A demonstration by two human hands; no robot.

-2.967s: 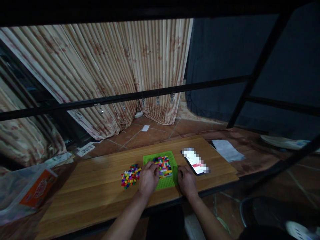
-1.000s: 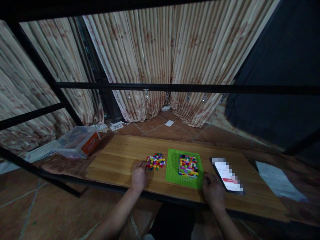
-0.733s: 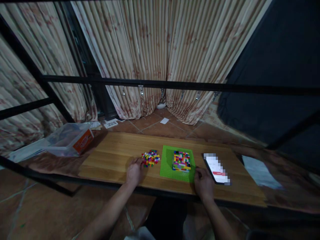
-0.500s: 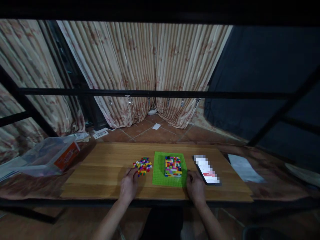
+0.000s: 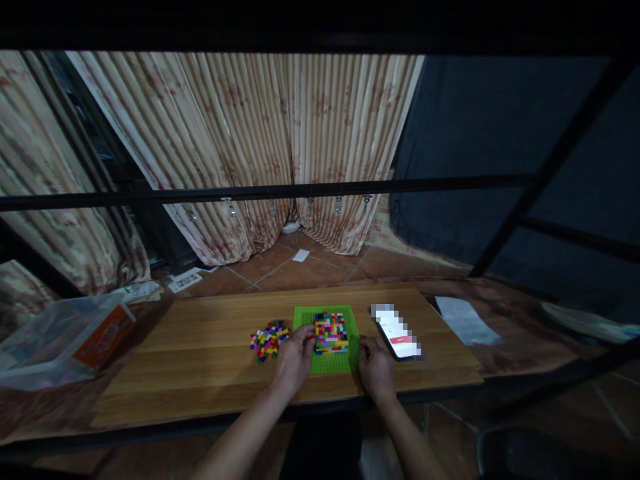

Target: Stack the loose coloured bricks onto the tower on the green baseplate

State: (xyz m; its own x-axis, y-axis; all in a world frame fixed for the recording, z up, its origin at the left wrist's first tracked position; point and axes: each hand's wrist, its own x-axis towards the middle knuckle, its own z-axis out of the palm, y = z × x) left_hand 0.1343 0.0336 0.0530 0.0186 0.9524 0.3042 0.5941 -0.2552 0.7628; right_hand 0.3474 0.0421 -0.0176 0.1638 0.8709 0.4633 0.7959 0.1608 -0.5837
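A block of many coloured toy bricks (image 5: 331, 333) stands on a green baseplate (image 5: 325, 365) on the wooden table. My left hand (image 5: 294, 359) reaches over the plate's left part, fingers pinched close to the left side of the block. A bit of red, apparently a small toy brick, shows at its fingertips. At the plate's right edge rests my right hand (image 5: 376, 368), its fingers curled together; what they hold, if anything, is hidden. Left of my left hand lies a pile of loose toy bricks (image 5: 269, 340), partly covered by that hand.
A phone (image 5: 397, 332) with a lit screen lies right of the plate on the wooden table (image 5: 200, 353). Past the table's right side is a white sheet (image 5: 467, 320). A clear plastic box (image 5: 45, 340) with an orange label stands at the left. A dark metal bar (image 5: 200, 195) crosses beyond the table.
My left hand has moved right, from the loose brick pile to the left side of the brick block. My right hand stays by the plate's right edge. The view has turned slightly right.
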